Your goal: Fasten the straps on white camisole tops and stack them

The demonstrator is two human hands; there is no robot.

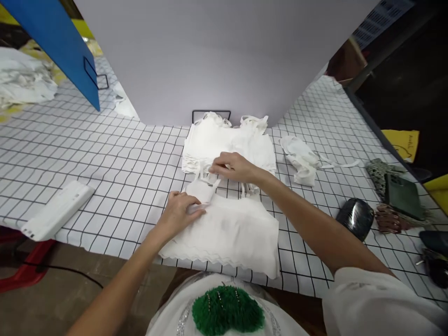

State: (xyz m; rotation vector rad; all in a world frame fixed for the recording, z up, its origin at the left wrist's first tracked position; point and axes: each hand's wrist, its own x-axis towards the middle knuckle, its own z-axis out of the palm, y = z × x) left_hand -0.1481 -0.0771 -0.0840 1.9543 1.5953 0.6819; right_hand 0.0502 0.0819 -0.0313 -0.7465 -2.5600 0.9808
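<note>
A white strappy garment (234,233) lies flat at the near edge of the gridded table (122,168). My left hand (180,210) presses down on its upper left corner, fingers resting on the cloth. My right hand (233,167) pinches a thin white strap of that garment near its top edge. Just behind lies a neat stack of folded white garments (224,140), with loose straps at its back.
A white flat device (58,209) lies at the left front. Crumpled white cloth (301,156) sits right of the stack. A black rounded object (355,216), a dark phone (402,195) and netted items are at the right. A grey board (217,56) and blue panel (59,44) stand behind.
</note>
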